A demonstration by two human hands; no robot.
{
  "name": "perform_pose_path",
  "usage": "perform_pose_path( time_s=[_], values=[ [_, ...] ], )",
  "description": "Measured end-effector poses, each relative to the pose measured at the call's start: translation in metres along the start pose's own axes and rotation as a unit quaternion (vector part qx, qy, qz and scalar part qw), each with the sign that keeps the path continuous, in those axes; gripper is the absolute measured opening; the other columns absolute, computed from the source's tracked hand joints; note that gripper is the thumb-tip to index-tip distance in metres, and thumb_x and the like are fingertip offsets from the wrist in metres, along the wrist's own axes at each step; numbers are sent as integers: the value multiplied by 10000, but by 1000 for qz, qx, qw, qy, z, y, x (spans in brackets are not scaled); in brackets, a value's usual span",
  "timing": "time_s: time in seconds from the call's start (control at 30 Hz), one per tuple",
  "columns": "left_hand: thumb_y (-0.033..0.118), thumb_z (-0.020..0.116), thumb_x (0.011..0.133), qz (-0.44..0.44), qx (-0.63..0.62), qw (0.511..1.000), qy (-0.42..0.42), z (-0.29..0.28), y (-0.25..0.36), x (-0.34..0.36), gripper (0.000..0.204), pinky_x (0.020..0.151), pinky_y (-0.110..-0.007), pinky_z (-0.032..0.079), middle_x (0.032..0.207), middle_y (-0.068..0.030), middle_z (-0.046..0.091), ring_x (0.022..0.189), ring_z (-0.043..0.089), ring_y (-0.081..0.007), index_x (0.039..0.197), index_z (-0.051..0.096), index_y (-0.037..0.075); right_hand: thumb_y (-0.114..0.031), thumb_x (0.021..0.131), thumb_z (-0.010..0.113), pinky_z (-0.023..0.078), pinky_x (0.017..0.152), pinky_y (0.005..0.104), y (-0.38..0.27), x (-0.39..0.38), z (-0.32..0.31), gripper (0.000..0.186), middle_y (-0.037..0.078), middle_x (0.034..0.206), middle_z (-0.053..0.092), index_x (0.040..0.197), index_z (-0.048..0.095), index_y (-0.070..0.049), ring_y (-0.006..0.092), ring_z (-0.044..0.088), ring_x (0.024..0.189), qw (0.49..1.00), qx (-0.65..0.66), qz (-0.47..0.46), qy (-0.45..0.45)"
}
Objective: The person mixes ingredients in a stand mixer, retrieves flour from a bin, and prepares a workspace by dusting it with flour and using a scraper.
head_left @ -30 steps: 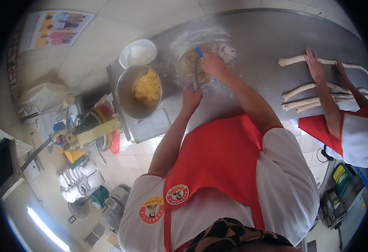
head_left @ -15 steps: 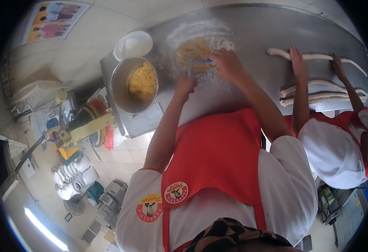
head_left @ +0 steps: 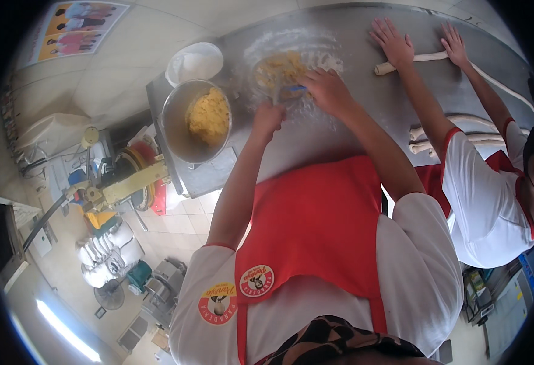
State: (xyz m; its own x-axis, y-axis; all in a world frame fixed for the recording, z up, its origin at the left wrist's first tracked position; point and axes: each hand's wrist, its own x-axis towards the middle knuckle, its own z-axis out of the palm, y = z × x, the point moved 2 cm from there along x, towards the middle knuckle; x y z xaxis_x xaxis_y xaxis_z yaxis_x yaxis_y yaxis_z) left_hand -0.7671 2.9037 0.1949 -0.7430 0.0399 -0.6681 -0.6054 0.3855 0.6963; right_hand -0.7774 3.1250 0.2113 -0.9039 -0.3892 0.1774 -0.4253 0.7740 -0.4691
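My left hand (head_left: 269,120) is closed around the grey handle (head_left: 276,95) of a utensil. Its far end meets a round, pale shape like a sieve or shallow dish, too blurred to tell. Yellow crumbly dough (head_left: 286,63) lies in and around that shape on the floured steel table (head_left: 352,121). From the other side my right hand (head_left: 328,92) reaches in with bent fingers. They grip a blue-edged strip (head_left: 295,89), perhaps a scraper, beside the dough. My fingers hide part of it.
Left of my hands stands a metal bowl (head_left: 172,121) with more yellow dough (head_left: 209,115); behind it is a white tub (head_left: 194,61) of white powder. At right, a co-worker's hands (head_left: 395,47) rest on a long dough rope (head_left: 428,58). More ropes (head_left: 456,140) lie nearer.
My right hand has shifted slightly left, and my left hand has moved a little toward me. The co-worker's hands have slid away from the table's near edge, rolling the dough rope farther off.
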Motion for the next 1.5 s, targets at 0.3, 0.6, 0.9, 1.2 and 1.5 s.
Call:
perform_pose_path(
  time_s=[0.3, 0.6, 0.9, 1.2, 1.5],
  values=[
    [131, 616, 864, 63, 15, 998, 8, 6, 5, 9, 100, 425, -269, 342, 671, -44, 567, 508, 472, -107, 877, 565, 45, -91, 816, 649, 467, 926, 537, -11, 14, 21, 222, 39, 1084, 652, 1030, 685, -140, 257, 611, 1123, 994, -90, -35, 50],
    [173, 631, 914, 69, -34, 997, 29, 9, 0, 7, 139, 441, -257, 345, 668, -39, 560, 517, 469, -99, 911, 573, 46, -73, 838, 669, 558, 813, 456, -13, 9, -16, 266, 108, 1016, 715, 1099, 675, -123, 309, 699, 1006, 992, 38, 91, -73],
    [165, 616, 890, 98, 37, 994, 7, 6, -15, 14, 145, 446, -272, 358, 688, -45, 590, 518, 487, -100, 944, 621, 31, -86, 870, 632, 508, 874, 538, 3, 15, -20, 163, 72, 997, 720, 1010, 693, -141, 308, 694, 1015, 997, -3, 79, -7],
    [163, 622, 874, 214, 111, 970, 27, -2, -19, 12, 150, 485, -293, 389, 693, -46, 619, 554, 531, -107, 936, 639, 27, -87, 829, 683, 537, 827, 471, -5, 24, -3, 239, 108, 1016, 715, 1065, 711, -116, 347, 680, 988, 994, -77, -3, -76],
    [199, 639, 839, 141, 139, 977, 76, 4, 15, -17, 216, 582, -356, 485, 684, -104, 670, 608, 636, -192, 883, 666, -10, -56, 844, 639, 536, 842, 514, -14, 41, -44, 272, 161, 1060, 698, 1116, 631, -58, 391, 662, 1025, 991, 93, 53, 84]
  ],
)
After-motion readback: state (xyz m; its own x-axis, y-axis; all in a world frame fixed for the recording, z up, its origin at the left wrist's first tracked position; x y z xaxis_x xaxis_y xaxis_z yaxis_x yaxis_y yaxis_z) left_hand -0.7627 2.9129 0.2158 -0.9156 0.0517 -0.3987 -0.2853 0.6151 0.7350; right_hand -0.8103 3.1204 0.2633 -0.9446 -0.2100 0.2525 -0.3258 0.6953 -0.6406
